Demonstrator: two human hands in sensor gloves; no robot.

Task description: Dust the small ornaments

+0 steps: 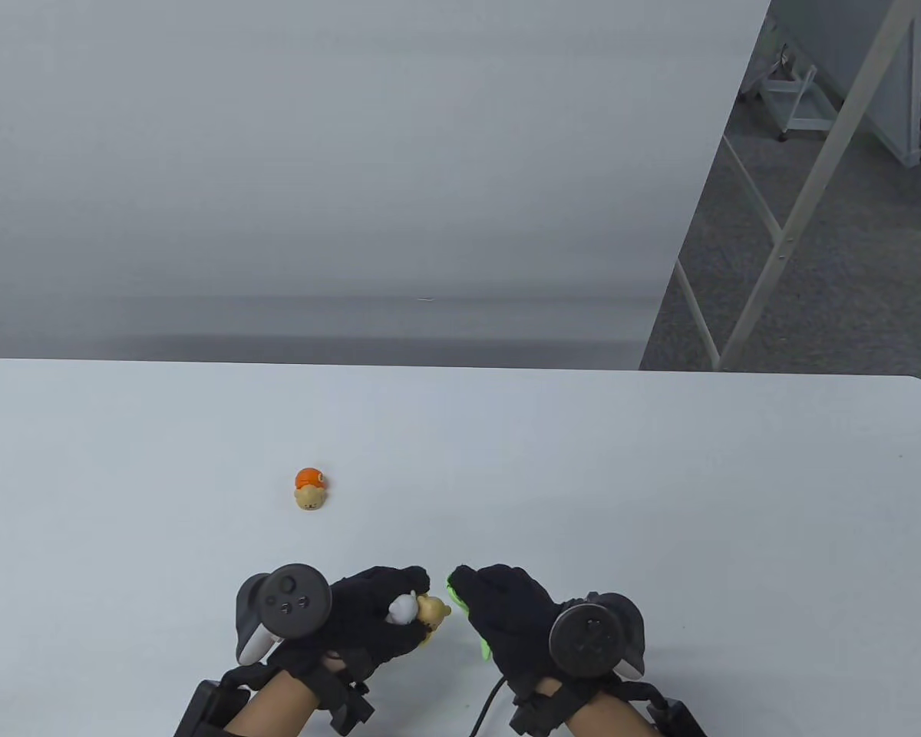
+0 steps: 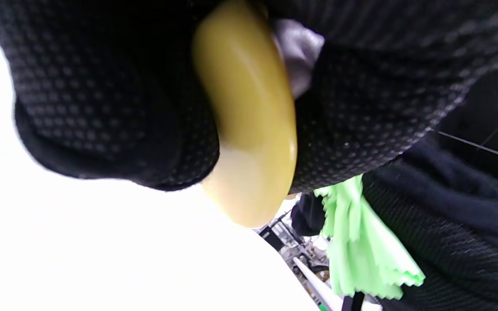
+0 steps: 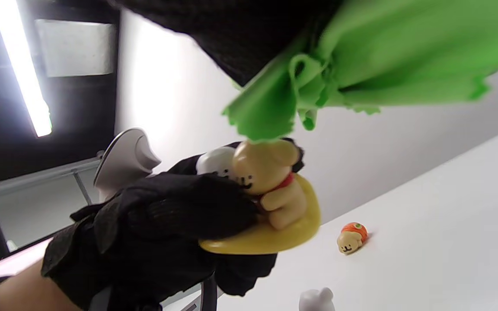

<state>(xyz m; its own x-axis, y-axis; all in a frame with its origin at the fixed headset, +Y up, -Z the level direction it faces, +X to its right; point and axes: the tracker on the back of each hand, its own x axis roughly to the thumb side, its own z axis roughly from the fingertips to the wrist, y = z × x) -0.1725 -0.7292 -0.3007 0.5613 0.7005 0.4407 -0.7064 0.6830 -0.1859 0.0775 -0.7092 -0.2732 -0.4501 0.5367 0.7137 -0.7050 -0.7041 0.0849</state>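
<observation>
My left hand grips a small ornament: a tan dog figure with a white companion on a yellow base, held above the table near the front edge. The yellow base fills the left wrist view. My right hand holds a green cloth, bunched, its edge touching the top of the dog's head. A second ornament, a tan dog with an orange shell, lies on the table further back left; it also shows in the right wrist view.
A small white figure stands on the white table below my hands in the right wrist view. A white panel stands behind the table's far edge. A metal frame and carpet floor lie at the back right.
</observation>
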